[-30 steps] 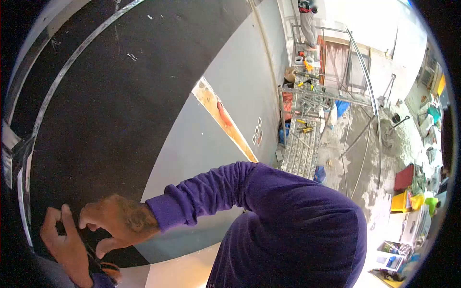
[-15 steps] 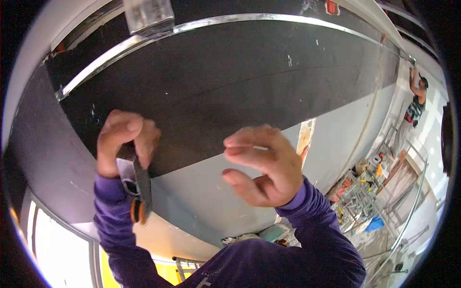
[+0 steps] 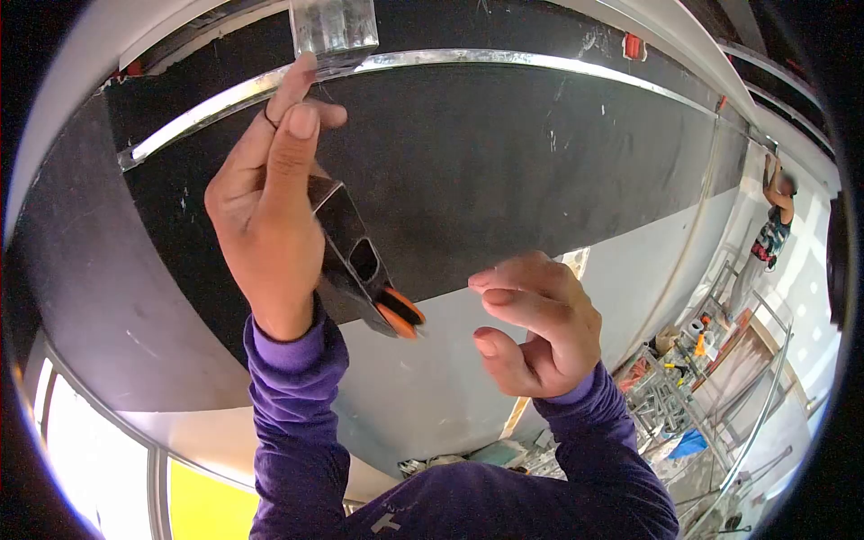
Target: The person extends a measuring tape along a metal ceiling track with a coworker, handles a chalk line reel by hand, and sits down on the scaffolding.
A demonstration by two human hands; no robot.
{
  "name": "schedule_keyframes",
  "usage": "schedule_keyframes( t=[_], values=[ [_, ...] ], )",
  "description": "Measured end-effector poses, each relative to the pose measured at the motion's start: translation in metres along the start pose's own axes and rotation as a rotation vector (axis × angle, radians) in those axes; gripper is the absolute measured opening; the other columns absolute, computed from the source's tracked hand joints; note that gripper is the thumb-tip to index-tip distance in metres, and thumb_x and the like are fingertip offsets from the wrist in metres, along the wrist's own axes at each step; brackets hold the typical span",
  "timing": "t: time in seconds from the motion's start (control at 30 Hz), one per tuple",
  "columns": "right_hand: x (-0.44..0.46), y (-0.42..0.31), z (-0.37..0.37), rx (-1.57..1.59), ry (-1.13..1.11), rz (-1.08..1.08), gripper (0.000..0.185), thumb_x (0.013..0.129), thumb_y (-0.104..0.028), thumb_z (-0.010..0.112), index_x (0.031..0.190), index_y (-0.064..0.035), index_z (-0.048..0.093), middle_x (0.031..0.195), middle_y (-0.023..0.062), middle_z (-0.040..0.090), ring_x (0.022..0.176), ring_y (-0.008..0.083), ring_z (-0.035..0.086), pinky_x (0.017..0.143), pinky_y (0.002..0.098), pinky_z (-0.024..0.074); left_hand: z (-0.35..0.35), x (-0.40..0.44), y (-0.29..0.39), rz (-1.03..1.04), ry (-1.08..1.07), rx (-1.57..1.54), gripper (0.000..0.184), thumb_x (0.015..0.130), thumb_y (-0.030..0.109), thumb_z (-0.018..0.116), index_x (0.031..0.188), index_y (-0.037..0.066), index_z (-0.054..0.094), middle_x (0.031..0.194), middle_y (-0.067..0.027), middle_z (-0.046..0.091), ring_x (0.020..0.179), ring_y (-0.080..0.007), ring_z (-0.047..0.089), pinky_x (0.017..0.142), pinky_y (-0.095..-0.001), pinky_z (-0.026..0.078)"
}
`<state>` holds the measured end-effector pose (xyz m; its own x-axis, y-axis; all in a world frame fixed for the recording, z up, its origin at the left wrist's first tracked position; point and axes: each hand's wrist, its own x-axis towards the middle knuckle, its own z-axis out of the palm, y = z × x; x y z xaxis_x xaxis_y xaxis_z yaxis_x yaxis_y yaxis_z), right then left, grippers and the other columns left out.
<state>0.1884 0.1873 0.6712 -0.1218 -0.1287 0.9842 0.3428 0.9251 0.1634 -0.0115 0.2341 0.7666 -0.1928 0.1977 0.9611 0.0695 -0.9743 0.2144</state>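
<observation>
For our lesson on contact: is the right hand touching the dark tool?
Apart: in the head view, grey wall shows between the right hand and the dark tool.

The sleeves (image 3: 299, 427) are purple, the tool (image 3: 346, 236) black and orange, the wall (image 3: 450, 180) black above grey.

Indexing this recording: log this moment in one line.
left hand: holds dark orange-ended tool | right hand: half-curled, apart from tool | metal bracket: by left hand, contact unclear

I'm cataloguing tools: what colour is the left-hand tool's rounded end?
The rounded end is orange and black, clearest in head view.
</observation>
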Motion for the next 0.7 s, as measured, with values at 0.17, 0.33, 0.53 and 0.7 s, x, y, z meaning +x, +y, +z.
schedule_keyframes(
  t=[0.17, 0.33, 0.53, 0.7],
  values=[
    [-0.001, 0.002, 0.000, -0.004, -0.033, -0.012, 0.036, 0.075, -0.009, 0.082, 0.108, -0.0062, 0.068, 0.097, 0.0115, 0.070, 0.074, 0.0235, 0.067, 0.059, 0.0324, 0.0500, 0.007, 0.008, 0.000, 0.300, 0.161, 0.532, 0.030, 0.091, 0.002, 0.071, 0.120, 0.005, 0.073, 0.089, -0.0024, 0.073, 0.061, -0.0007, 0.051, 0.055, -0.0178, 0.039],
    [-0.004, 0.009, 0.004, 0.019, -0.053, -0.020, 0.037, 0.075, -0.008, 0.082, 0.108, -0.0066, 0.068, 0.097, 0.0103, 0.070, 0.073, 0.0226, 0.067, 0.060, 0.0323, 0.0497, 0.005, 0.022, -0.020, 0.446, 0.221, 0.561, 0.017, 0.088, 0.005, 0.076, 0.105, 0.005, 0.076, 0.082, 0.0001, 0.073, 0.057, -0.0011, 0.052, 0.052, -0.0183, 0.038],
    [-0.007, 0.019, 0.010, 0.026, -0.060, -0.024, 0.037, 0.074, -0.008, 0.082, 0.108, -0.0065, 0.068, 0.098, 0.0106, 0.070, 0.074, 0.0221, 0.067, 0.059, 0.0326, 0.0488, 0.008, 0.032, -0.022, 0.425, 0.257, 0.517, 0.014, 0.085, 0.006, 0.079, 0.095, 0.005, 0.069, 0.083, -0.0009, 0.073, 0.058, -0.0027, 0.055, 0.053, -0.0191, 0.042],
    [-0.010, 0.022, 0.005, 0.017, -0.135, -0.003, 0.027, 0.083, -0.009, 0.077, 0.105, -0.0020, 0.064, 0.096, 0.0170, 0.069, 0.078, 0.0254, 0.067, 0.064, 0.0340, 0.0536, 0.002, 0.047, -0.039, 0.503, 0.182, 0.359, 0.018, 0.084, 0.003, 0.080, 0.092, 0.003, 0.064, 0.088, -0.0043, 0.074, 0.064, -0.0045, 0.060, 0.059, -0.0195, 0.047]
  ],
)
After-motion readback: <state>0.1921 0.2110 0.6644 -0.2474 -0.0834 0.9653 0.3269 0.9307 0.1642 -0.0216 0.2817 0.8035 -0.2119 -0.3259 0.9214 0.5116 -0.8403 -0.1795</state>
